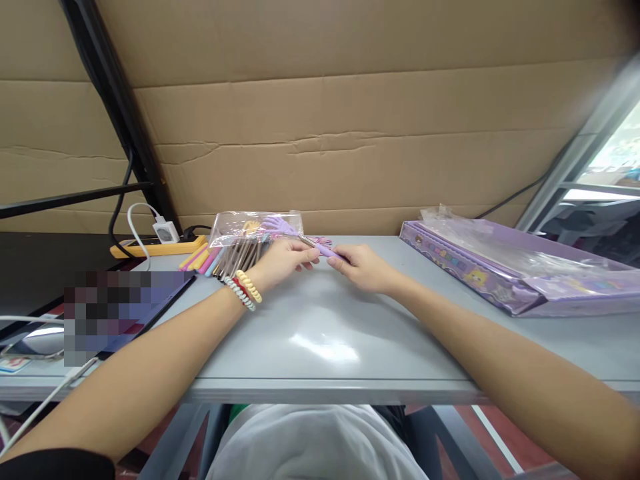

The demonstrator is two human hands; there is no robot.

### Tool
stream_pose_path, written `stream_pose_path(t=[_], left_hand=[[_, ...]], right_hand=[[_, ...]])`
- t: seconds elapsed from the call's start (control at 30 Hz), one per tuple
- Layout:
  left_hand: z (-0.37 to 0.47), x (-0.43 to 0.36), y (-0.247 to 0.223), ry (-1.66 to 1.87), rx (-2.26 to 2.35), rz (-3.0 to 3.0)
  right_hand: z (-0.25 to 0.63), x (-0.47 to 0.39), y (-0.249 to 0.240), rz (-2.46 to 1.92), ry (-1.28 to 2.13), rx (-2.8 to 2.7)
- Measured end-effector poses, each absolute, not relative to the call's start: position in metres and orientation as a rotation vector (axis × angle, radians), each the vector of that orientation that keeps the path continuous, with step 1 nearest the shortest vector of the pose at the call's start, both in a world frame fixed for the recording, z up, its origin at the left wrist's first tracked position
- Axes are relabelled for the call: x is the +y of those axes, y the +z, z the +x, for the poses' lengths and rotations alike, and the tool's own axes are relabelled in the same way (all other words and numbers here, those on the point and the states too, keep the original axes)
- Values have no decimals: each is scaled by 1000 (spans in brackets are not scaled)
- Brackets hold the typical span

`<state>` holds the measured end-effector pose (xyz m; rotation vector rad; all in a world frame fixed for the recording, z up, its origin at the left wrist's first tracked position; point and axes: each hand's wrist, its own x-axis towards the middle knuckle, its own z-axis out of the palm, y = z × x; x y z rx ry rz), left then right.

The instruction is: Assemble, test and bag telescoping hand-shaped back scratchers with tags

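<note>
Grey tabletop (pixel 320 327): under 2 hands.
Right hand (pixel 367 269): fingers clamped on 1 purple back scratcher's (pixel 326 251) handle end.
Left hand (pixel 285 261): fingers pinching its shaft, nearer the head (pixel 277 225).
Scratcher axis: slanting, head far left, handle near right.

The bare left forearm (pixel 170 360) extends forward from the lower left, the bare right forearm (pixel 480 350) from the lower right. The left hand (pixel 284 259) points rightward, back uppermost, fingers curled in a grip. The right hand (pixel 364 268), just beside it, points leftward, thumb and fingers pinched.
</note>
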<state>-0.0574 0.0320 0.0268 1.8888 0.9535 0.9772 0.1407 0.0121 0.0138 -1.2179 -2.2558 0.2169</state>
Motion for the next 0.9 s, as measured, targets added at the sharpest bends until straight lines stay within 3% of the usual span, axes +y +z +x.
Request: stream_pose_path(t=[0.17,0.37,0.9], left_hand=[[-60,35,27,1103,1004,1826],[-64,41,32,1509,659,1354],[-52,27,19,928,719,1673]], right_hand=[[143,14,14,-1231,226,-2225],[144,14,13,-1249,235,-2249],[122,0,4,-1213,261,-2082]])
